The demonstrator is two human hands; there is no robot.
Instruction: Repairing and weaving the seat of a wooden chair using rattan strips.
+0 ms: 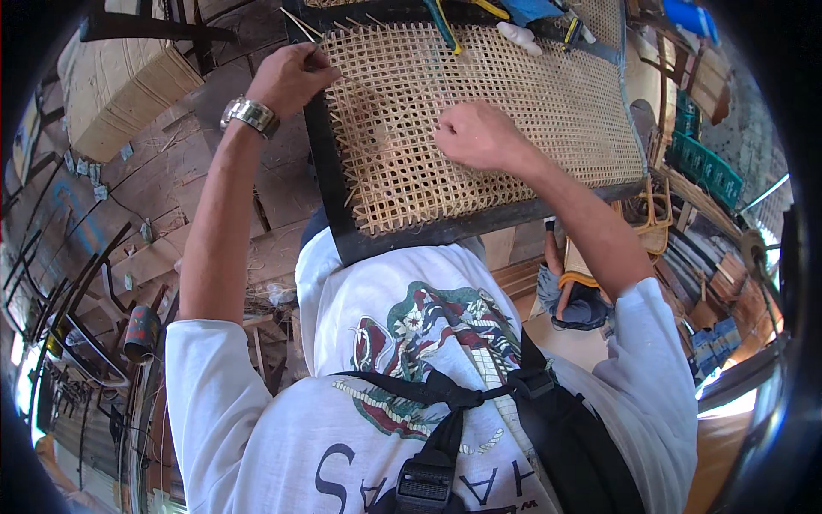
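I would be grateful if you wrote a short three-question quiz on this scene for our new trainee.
1. On which side, left or right, does the person wear the metal watch?
2. True or false: the right hand is curled in over the woven cane.
3. Where in the picture is the green crate? A: far left. B: right side. C: bottom middle.

Key:
1. Left.
2. True.
3. B.
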